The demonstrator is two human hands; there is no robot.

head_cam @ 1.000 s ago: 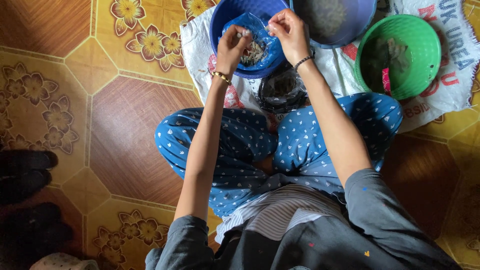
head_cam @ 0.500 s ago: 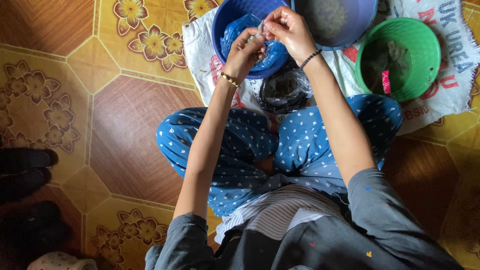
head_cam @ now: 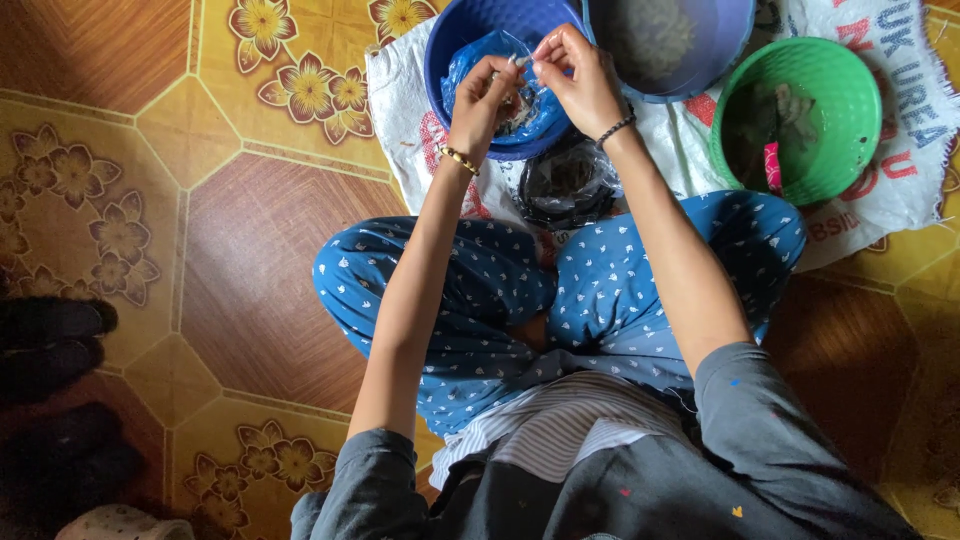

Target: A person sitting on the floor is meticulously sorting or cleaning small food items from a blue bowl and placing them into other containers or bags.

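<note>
I sit cross-legged on the floor in blue dotted trousers. My left hand [head_cam: 482, 100] and my right hand [head_cam: 577, 72] meet over a blue bowl [head_cam: 452, 45] lined with a blue plastic bag [head_cam: 478, 52]. Both hands pinch a small pale item between their fingertips; it is too small to tell what it is. A gold bracelet sits on my left wrist, a dark beaded band on my right. A clear plastic bag of dark contents [head_cam: 568, 182] lies just in front of my knees.
A second blue bowl [head_cam: 700, 60] with greyish contents stands at the top. A green bowl [head_cam: 855, 110] with scraps and a pink item stands right. All rest on a white woven sack [head_cam: 410, 110]. Dark shoes [head_cam: 45, 340] lie at the left on the patterned floor.
Both hands have lifted slightly from the blue bowl and drawn together, fingertips now working on the small pale item above the bag.
</note>
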